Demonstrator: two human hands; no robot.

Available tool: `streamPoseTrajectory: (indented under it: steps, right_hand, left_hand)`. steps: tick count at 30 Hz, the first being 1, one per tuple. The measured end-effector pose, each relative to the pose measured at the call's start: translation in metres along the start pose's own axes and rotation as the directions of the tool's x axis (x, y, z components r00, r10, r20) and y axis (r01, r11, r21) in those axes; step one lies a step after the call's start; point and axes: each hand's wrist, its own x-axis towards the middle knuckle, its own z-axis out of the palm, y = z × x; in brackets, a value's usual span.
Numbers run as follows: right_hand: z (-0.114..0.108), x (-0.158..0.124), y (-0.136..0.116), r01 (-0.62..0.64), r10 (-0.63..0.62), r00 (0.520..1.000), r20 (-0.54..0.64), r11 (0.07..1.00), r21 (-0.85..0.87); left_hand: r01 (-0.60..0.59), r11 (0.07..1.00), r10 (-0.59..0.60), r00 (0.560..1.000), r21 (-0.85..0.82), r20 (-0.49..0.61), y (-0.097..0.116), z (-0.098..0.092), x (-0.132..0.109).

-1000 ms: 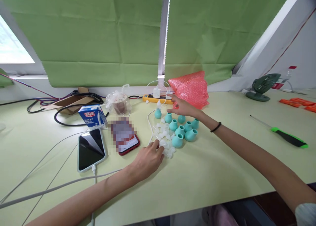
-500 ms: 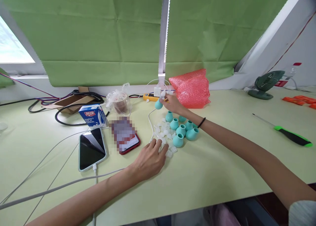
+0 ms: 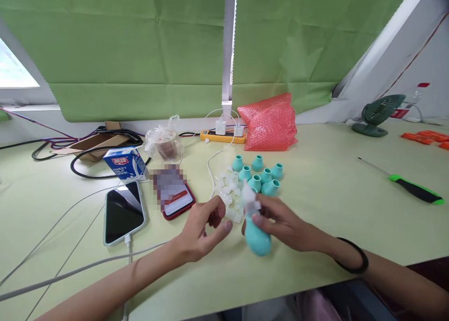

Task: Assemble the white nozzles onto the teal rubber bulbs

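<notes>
Low over the front of the table, my right hand [image 3: 289,225] is closed around the neck of a teal squeeze bulb [image 3: 258,239]. A translucent plastic tip [image 3: 249,200] points up from the bulb's mouth, a little blurred. Just left of it hovers my left hand [image 3: 203,227], its fingers curled and the thumb held apart, with nothing visible between them. Beyond both hands lies a pile of small translucent plastic pieces [image 3: 226,187]. Several more teal bulbs [image 3: 271,187] stand or lean in a group to the right of that pile, their openings uncovered.
Two phones, one dark-screened [image 3: 125,213] and one red-cased [image 3: 178,201], lie left, near a milk carton [image 3: 126,163]. Behind are a yellow power strip [image 3: 229,138] and pink bubble-wrap bag [image 3: 270,127]. Rightward are a screwdriver [image 3: 416,188] and green fan [image 3: 379,115]. White cables cross the left side.
My right hand has come from the back of the table to the front, bringing the bulb and tip along. My left hand has drawn off the translucent pieces and turned, thumb out.
</notes>
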Motion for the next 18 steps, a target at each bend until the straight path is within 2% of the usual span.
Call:
streamPoseTrajectory:
  steps: [3, 6, 10, 12, 15, 16, 17, 18]
  right_hand:
    - [0.011, 0.000, 0.011, 0.019, -0.007, 0.992, 0.127, 0.995, -0.093]
    - [0.019, 0.000, 0.020, 0.031, -0.018, 0.993, 0.119, 0.994, -0.108]
    - [0.026, -0.002, 0.026, -0.025, 0.024, 0.997, 0.068, 1.000, 0.017]
    - [0.028, -0.003, 0.026, -0.034, 0.030, 0.998, 0.050, 0.997, 0.070]
    - [0.031, -0.005, 0.025, 0.015, -0.016, 1.000, 0.006, 0.998, 0.054]
    - [0.032, -0.006, 0.024, 0.031, -0.031, 0.999, -0.008, 0.999, 0.036]
    - [0.033, -0.006, 0.023, 0.038, -0.038, 0.999, -0.014, 0.999, 0.022]
    - [0.034, -0.007, 0.022, 0.034, -0.034, 0.999, -0.010, 0.999, 0.016]
  left_hand:
    - [0.151, 0.975, -0.132, 0.984, -0.160, 0.122, -0.001, 0.002, 0.003]
    - [0.346, 0.887, -0.252, 0.918, -0.305, 0.307, -0.004, 0.006, 0.008]
    - [0.564, 0.651, -0.310, 0.808, -0.508, 0.500, -0.013, 0.008, 0.012]
    - [0.630, 0.525, -0.295, 0.765, -0.572, 0.572, -0.018, 0.008, 0.013]
    - [0.710, 0.329, -0.243, 0.701, -0.623, 0.670, -0.022, 0.005, 0.014]
    - [0.712, 0.285, -0.245, 0.701, -0.642, 0.669, -0.021, 0.004, 0.015]
    - [0.692, 0.277, -0.267, 0.722, -0.666, 0.639, -0.021, 0.003, 0.016]
    - [0.652, 0.318, -0.306, 0.758, -0.688, 0.577, -0.019, 0.003, 0.018]
